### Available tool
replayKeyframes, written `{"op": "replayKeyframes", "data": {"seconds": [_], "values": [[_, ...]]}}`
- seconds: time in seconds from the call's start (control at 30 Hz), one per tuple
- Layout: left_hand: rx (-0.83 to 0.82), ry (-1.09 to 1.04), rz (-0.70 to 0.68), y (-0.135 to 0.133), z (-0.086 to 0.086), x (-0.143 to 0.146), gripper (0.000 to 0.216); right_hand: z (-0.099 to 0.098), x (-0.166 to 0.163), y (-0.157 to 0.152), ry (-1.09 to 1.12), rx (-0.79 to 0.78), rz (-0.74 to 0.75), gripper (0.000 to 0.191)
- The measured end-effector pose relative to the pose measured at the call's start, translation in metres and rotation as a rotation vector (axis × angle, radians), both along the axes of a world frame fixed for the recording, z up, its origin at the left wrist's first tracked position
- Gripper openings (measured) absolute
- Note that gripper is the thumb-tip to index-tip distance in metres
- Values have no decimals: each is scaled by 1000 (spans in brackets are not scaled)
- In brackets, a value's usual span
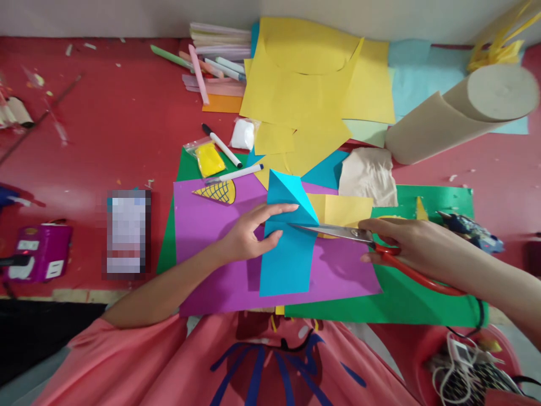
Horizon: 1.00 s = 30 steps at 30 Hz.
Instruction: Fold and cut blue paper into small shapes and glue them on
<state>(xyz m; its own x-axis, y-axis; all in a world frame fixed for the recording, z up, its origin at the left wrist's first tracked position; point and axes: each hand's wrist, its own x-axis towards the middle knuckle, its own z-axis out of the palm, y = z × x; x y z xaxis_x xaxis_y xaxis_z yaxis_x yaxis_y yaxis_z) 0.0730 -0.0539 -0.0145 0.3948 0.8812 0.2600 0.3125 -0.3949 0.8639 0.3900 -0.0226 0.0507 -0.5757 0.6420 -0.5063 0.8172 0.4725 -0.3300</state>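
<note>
A: Far left of the red tabletop (97, 135): what's there?

B: Dark-edged rectangular phone (127, 231), screen blurred. Lies clear of the paper, perhaps to be seen without crowding the hands

A: Next along?

B: Large purple rectangular paper sheet (224, 276), over a green one; likely a working surface. Near its top edge, a small yellow cone shape (222, 192) with dark criss-cross lines, apart from both hands, seemingly set aside

A: Left hand (256, 231), what grip?

B: Thumb and forefinger parted, no pinch seen, both resting on a long bright-blue paper piece (287, 265). Probably steadying it. Remaining fingers hidden; can't tell their part

A: Where is that piece, exactly?

B: On the purple sheet, before the wearer's chest, upper right corner slanted. Central spot looks handy for both hands

A: And crossing it?

B: Steel scissors with red handles (338, 231), pointing left, tips over the blue paper. Blades look nearly together; can't tell whether they bite. A pale-yellow creased paper (349, 207) lies beside the blue

A: Right hand (406, 239)?

B: Curled around the red handles, held out sideways, apparently to bring the blades across the paper's width
</note>
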Motion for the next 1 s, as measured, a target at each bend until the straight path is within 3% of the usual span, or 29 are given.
{"op": "replayKeyframes", "data": {"seconds": [0.23,0.47,1.0], "values": [[-18,-9,-15,1,-4,-1,48,-2,2,-3,-37,109,18,38],[-24,-25,-9,1,-4,0,48,0,4,-1,-8,117,23,43],[-55,-13,-7,1,-7,-2,48,2,-5,3,27,-71,-37,48]]}}
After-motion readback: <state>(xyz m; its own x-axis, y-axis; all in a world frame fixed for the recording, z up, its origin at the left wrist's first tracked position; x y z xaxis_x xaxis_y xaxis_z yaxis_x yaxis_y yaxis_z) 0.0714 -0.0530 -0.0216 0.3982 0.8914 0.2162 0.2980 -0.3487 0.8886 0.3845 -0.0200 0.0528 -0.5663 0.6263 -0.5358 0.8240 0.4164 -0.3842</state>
